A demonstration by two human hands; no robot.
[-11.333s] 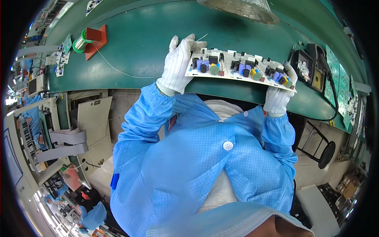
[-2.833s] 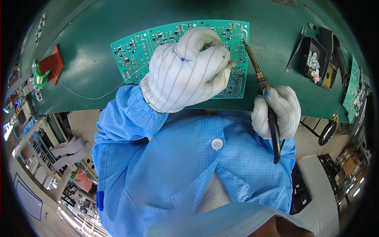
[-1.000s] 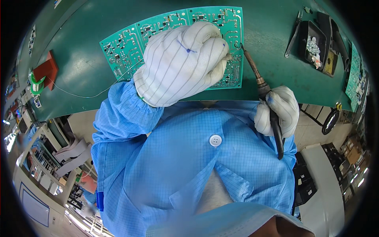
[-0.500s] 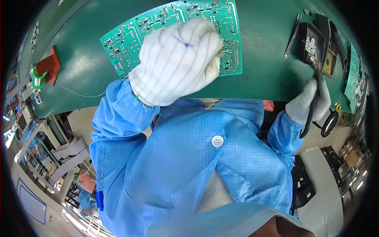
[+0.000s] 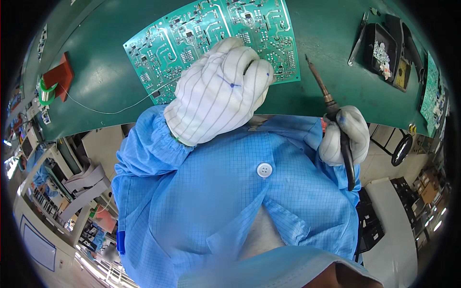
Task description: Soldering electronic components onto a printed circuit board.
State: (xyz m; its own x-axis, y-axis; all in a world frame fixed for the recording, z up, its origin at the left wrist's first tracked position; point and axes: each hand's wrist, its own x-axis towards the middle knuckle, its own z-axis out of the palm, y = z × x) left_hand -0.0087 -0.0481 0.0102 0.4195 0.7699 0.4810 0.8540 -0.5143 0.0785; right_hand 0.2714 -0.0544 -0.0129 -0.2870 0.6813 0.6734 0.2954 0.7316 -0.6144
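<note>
A green circuit board panel [image 5: 165, 55] lies on the green bench top, full of small components and solder points. Over its near edge rests my left hand [image 5: 218, 93] in a white striped glove, fingers curled and closed on thin solder wire [image 5: 115, 112]. The wire runs in from the left, and a short end seems to stick out by the fingertips. On the right, my gloved right hand [image 5: 357, 132] grips a soldering iron [image 5: 331, 103] by its black handle. Its tip points up and away, off the board's right side and apart from it.
A green solder spool [image 5: 47, 94] stands by a reddish-brown block [image 5: 60, 79] at the left. Far right are tweezers [image 5: 357, 41], a black tray [image 5: 372, 55] with solder scraps, a yellowish sponge [image 5: 401, 76] and another green board [image 5: 429, 96].
My right hand has brought the soldering iron left, away from the black tray. My left hand has shifted slightly down toward me, uncovering more of the board.
</note>
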